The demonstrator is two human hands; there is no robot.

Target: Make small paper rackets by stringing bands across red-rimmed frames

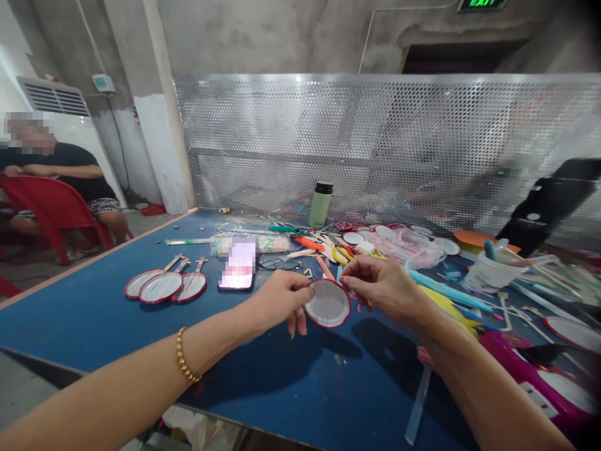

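A small round white fan disc (327, 303) with a dark red rim is held up over the blue table. My left hand (284, 300) pinches its left edge between thumb and fingers. At the upper right of the rim, my right hand (375, 282) has its thumb and forefinger pinched together on the edge; a bit of red shows at the fingertips. To the left lie three similar round fans (162, 286) with short handles, partly overlapping. Below my right forearm is a pale blue strip (417, 401) with a pink end.
A lit phone (238, 264) rests against a plastic-wrapped bundle of sticks (272, 243). Behind stand a green bottle (320, 204) and a perforated metal screen (300, 138). Loose strips, a white cup (493, 270) and a magenta power strip (526, 376) crowd the right. A person sits far left.
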